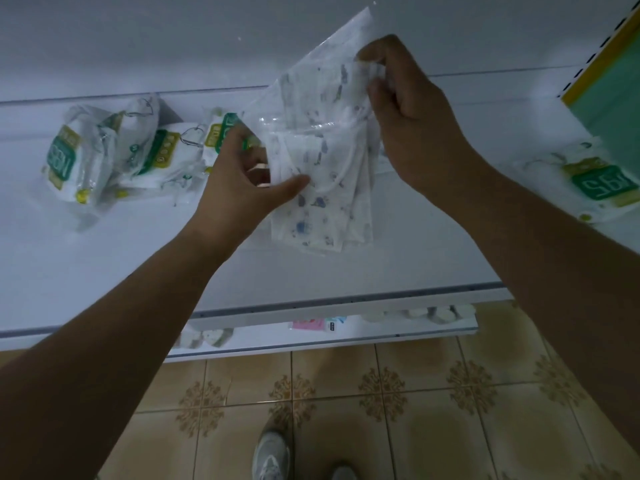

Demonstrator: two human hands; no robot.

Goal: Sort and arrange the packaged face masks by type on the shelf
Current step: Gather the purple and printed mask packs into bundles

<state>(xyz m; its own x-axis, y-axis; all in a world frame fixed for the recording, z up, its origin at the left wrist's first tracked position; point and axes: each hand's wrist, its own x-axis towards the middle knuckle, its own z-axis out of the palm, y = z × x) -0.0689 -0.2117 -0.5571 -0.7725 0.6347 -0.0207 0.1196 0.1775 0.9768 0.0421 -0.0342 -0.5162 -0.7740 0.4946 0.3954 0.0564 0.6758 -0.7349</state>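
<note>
- Both forearms are showing bare all the way down the frame, no sleeves coming into view.
- The left hand [242, 178] and right hand [412, 123] are wearing nothing: no gloves, rings or watch.
- Below, grey-white laced shoes [272, 457] are peeking in, one cut off by the edge.

Both bare forearms reach far and inward, the left hand [242, 174] lower with thumb and fingers pinched together, the right hand [408, 112] raised higher, knuckles toward us, fingers curled in a tight pinch.
</note>
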